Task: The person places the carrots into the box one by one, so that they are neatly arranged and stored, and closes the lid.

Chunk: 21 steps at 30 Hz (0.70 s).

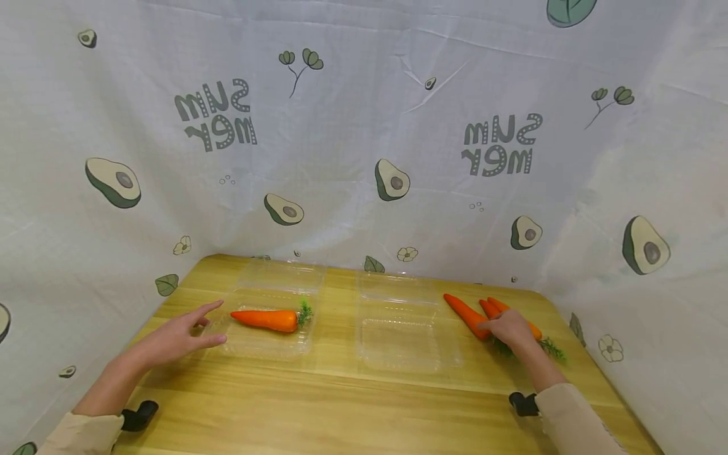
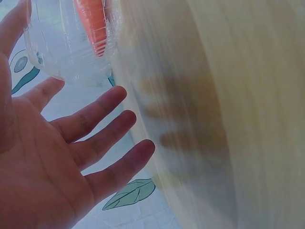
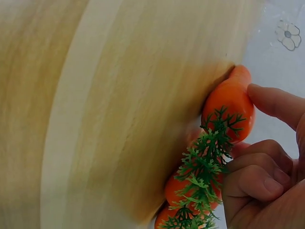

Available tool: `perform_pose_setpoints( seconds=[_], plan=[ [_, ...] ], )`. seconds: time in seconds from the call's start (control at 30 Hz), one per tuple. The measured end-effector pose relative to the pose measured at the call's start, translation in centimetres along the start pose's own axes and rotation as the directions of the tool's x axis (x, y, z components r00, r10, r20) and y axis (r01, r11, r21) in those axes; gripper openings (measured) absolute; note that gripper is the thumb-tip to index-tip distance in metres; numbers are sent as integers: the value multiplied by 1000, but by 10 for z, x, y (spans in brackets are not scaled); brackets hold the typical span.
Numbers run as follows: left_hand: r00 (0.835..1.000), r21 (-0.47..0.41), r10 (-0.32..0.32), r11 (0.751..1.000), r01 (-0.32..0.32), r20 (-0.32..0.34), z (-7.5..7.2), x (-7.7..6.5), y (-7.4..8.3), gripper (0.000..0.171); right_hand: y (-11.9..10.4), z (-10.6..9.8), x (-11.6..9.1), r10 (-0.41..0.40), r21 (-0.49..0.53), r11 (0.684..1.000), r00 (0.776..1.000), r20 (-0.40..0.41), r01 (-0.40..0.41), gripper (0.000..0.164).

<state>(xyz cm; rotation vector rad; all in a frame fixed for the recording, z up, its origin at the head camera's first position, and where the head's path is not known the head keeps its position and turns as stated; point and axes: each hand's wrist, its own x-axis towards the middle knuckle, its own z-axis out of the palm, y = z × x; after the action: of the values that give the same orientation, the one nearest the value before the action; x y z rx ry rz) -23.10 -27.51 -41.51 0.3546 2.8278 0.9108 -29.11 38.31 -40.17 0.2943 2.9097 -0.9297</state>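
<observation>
Wooden table (image 1: pixel 364 411), left grip (image 1: pixel 176 338) wide at one clear box (image 1: pixel 258 351), right grip (image 1: pixel 508 327) around one carrot (image 3: pixel 226 102), two others (image 1: pixel 534 330) partly hidden.

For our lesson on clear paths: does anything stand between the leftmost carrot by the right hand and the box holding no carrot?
Nothing visible does. The carrot lies just right of the open box; the other two carrots lie farther right.

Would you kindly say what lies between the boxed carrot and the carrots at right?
In the head view, an empty clear container lies there, with bare table to its left.
</observation>
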Motion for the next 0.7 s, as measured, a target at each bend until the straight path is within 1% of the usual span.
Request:
perform_pose_setpoints(
  seconds=[0.07,0.2,0.37,0.5,0.7],
  plan=[
    [1000,2,-2,1000,2,-2,0,0,0,86,-1,-1,0,-21,-19,1000,1000,6,21,40],
    [1000,4,3,1000,-3,-2,-1,-1,0,86,-4,-2,-2,-33,-73,997,999,18,34,41],
    [1000,3,8,1000,-8,2,0,0,0,86,-6,-2,-3,-43,-158,986,999,3,43,40],
    [1000,1,5,1000,-5,-3,0,1,0,86,-8,-1,-3,-37,-160,986,999,-6,36,39],
    [1000,5,-1,1000,1,1,0,0,0,86,-8,0,-4,-27,-134,991,999,-20,24,40]
  ],
)
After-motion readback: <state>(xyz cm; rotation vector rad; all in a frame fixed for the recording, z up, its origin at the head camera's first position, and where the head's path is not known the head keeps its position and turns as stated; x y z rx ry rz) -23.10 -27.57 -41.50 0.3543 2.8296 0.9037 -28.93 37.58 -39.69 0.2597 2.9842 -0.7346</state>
